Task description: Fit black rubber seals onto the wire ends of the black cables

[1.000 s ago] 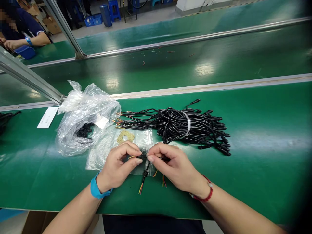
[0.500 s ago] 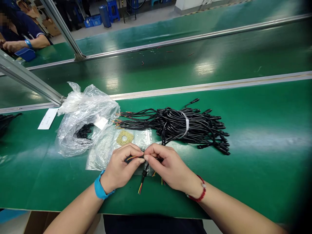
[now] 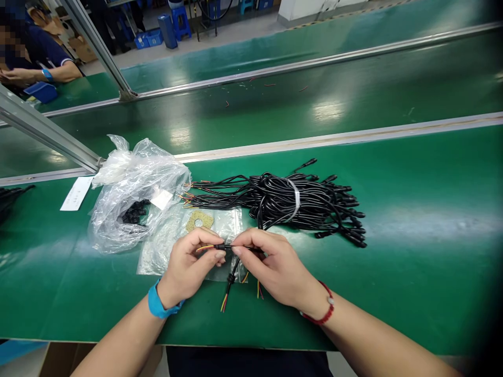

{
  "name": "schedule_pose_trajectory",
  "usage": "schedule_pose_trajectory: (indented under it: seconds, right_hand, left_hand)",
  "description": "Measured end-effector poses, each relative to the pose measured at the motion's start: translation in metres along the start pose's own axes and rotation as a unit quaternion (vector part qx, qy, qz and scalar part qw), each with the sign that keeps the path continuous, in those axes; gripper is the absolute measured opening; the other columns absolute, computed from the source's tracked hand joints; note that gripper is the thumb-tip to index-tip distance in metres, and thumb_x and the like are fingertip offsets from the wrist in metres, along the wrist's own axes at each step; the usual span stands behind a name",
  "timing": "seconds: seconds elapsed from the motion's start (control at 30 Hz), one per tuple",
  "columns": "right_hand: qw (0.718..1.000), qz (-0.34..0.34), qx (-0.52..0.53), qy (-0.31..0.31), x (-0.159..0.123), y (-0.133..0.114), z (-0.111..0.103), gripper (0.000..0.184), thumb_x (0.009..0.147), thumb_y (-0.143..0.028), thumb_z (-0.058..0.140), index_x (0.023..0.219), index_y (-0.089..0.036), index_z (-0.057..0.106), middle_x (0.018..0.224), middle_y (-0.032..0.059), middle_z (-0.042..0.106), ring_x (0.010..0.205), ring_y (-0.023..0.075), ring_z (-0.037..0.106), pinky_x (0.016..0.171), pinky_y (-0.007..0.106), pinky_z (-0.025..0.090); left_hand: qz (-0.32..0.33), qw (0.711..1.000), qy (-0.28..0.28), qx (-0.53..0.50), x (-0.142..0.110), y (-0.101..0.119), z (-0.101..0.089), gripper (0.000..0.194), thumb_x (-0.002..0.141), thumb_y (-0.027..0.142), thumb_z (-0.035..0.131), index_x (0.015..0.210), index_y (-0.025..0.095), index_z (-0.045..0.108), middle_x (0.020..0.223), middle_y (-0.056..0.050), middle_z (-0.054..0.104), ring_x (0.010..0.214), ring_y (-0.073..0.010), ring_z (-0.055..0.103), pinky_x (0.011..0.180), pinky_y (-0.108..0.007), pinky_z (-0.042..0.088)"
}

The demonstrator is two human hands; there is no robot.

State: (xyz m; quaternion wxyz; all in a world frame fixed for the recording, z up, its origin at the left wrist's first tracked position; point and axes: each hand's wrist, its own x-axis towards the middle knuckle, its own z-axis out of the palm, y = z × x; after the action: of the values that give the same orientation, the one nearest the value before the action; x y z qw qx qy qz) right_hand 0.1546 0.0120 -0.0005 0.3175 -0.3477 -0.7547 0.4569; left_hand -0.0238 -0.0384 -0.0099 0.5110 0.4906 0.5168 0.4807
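Observation:
My left hand [image 3: 192,262] is closed, thumb and fingertips pinching a small black rubber grommet [image 3: 220,246] on a thin black cable. Red and yellow bare-ended wires [image 3: 204,247] stick out of that cable's end, toward the left palm. Just right of the grommet, my right hand [image 3: 267,259] pinches the same black cable [image 3: 228,246]. Below the hands hangs another cable end with a black grommet [image 3: 231,279] and coloured wires. More coloured wire ends show under my right fingers. Behind lies a tied bundle of black cables [image 3: 275,201] with connectors at its right end.
A clear plastic bag [image 3: 137,173] with small black parts [image 3: 134,211] lies at left, beside a white label [image 3: 76,193]. A yellowish sponge [image 3: 199,221] rests on a flat clear bag [image 3: 157,259]. A metal post [image 3: 47,128] rises at left; a co-worker [image 3: 43,57] sits beyond.
My left hand has shifted slightly left, away from my right fingertips. The grommet on the held cable now shows between the hands. My right hand keeps its pinch.

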Motion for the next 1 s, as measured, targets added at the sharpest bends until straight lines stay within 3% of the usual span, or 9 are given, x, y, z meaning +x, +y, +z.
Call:
schedule_pose_trajectory:
  seconds: [0.3, 0.7, 1.0]
  right_hand:
    - [0.999, 0.029, 0.021, -0.032, 0.0002, 0.0039, 0.004, 0.013, 0.085, -0.017, 0.049, 0.074, -0.018, 0.056, 0.062, -0.0037, 0.056, 0.054, 0.0083, 0.046, 0.051, 0.02, 0.036]
    - [0.999, 0.019, 0.03, -0.03, 0.0034, 0.0005, -0.0025, 0.01, 0.087, -0.02, 0.049, 0.082, -0.018, 0.057, 0.067, -0.0022, 0.057, 0.059, 0.0097, 0.05, 0.053, 0.021, 0.039]
    - [0.998, 0.025, -0.003, -0.063, 0.0037, 0.0034, -0.0008, 0.014, 0.086, -0.018, 0.047, 0.074, -0.018, 0.056, 0.066, -0.0018, 0.058, 0.06, 0.0102, 0.05, 0.053, 0.021, 0.038]
  left_hand:
    - [0.033, 0.997, -0.021, 0.07, 0.001, -0.0009, 0.0024, 0.005, 0.079, 0.02, 0.064, 0.083, 0.018, 0.062, 0.082, -0.004, 0.063, 0.068, -0.0132, 0.062, 0.064, -0.026, 0.051]
    - [0.066, 0.991, 0.012, 0.112, 0.0022, -0.0012, 0.0003, 0.01, 0.08, 0.024, 0.063, 0.089, 0.018, 0.063, 0.085, -0.005, 0.064, 0.075, -0.0157, 0.061, 0.068, -0.027, 0.05]
    - [0.075, 0.989, -0.023, 0.123, 0.0038, -0.0044, 0.0047, 0.004, 0.081, 0.021, 0.062, 0.083, 0.018, 0.062, 0.079, -0.004, 0.064, 0.074, -0.0151, 0.06, 0.068, -0.027, 0.047]
